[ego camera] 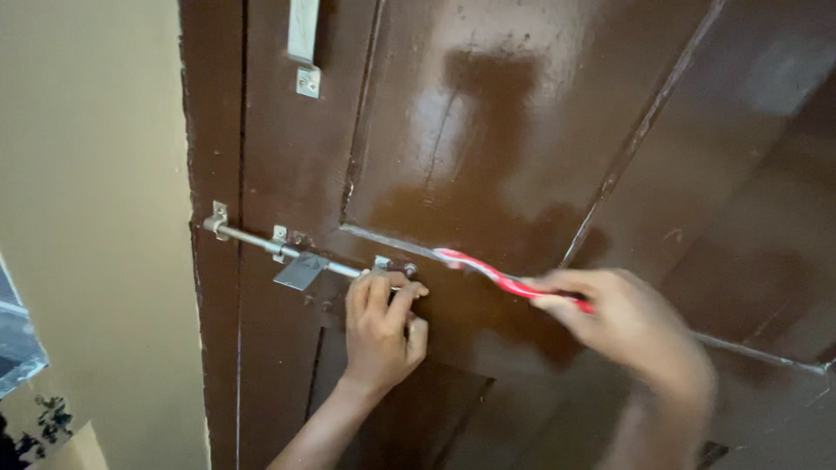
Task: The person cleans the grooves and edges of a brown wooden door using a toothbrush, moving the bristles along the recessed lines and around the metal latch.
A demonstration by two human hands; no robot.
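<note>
A glossy dark brown wooden door (522, 130) fills the view. A silver sliding bolt latch (287, 252) runs across its left side into the frame. My left hand (381, 326) rests on the door with its fingertips on the right end of the bolt rod, by the small knob (407, 270). My right hand (627, 326) grips the handle of a red and white toothbrush (488, 271). The brush head points left and lies just right of the bolt's end, close to the door surface. The right hand is blurred.
A beige wall (96, 218) borders the door frame on the left. A silver door handle mount (305, 52) sits near the top. A dark patterned object (26, 418) shows at the lower left corner.
</note>
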